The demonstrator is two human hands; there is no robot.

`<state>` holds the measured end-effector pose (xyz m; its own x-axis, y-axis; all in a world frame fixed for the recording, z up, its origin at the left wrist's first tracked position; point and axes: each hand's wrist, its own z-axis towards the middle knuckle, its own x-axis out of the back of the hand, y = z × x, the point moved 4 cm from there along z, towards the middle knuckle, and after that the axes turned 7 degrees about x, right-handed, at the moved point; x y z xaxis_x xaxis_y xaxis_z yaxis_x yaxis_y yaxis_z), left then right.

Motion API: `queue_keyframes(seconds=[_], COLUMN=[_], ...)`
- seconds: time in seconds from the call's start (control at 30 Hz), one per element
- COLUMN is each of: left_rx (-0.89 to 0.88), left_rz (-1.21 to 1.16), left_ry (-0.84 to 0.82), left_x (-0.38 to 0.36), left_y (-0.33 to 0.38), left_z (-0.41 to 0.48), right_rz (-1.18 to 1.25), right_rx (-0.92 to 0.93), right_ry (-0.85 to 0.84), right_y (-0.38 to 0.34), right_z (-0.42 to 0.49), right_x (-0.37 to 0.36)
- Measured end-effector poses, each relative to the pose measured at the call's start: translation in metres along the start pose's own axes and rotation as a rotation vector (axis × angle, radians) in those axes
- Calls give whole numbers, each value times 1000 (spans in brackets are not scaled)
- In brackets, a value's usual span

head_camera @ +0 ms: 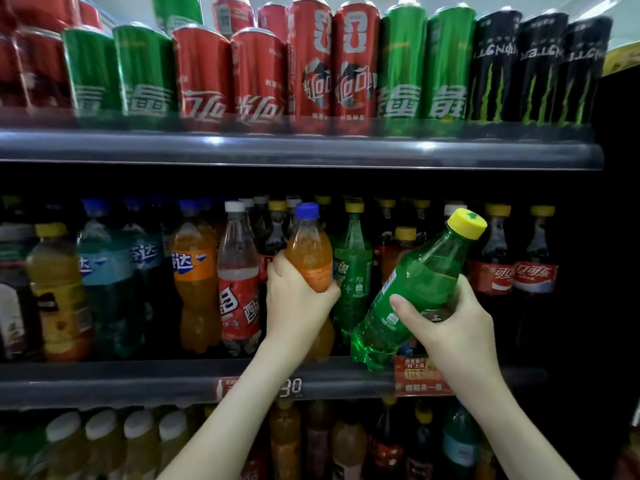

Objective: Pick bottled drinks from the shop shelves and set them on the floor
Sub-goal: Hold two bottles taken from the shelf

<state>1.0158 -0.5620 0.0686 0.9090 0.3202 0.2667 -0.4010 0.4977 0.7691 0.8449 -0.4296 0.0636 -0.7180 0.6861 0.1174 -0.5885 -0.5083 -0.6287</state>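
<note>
Right hand (450, 327) fingers (401, 304) curl round green bottle (419, 282), tilted one o'clock, likely to clear shelf (138, 379); left hand (294, 303) grips orange bottle (308, 251).

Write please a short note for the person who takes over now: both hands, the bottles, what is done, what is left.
Left hand grips the orange bottle, upright at the front of the middle shelf; lifted or not, I cannot tell.
Right hand grips the green bottle, tilted, in front of the shelf.
Done: two bottles in hand.
Left: set both on the floor, which is out of view, then pick more.
</note>
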Motion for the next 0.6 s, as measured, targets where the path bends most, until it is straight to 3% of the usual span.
queue_keyframes(seconds=[0.23,0.43,0.6], left_rx=[57,-64,-13], left_rz=[-319,-429,-458], left_ry=[28,77,55], left_x=[61,117,148], left_y=[-20,-21,-38], left_z=[-9,-7,4], right_rz=[6,-71,-257], right_rx=[-3,-86,-126], right_ry=[46,-37,-115], right_y=[3,11,8], right_z=[-1,6,22], right_x=[-39,-93,-128])
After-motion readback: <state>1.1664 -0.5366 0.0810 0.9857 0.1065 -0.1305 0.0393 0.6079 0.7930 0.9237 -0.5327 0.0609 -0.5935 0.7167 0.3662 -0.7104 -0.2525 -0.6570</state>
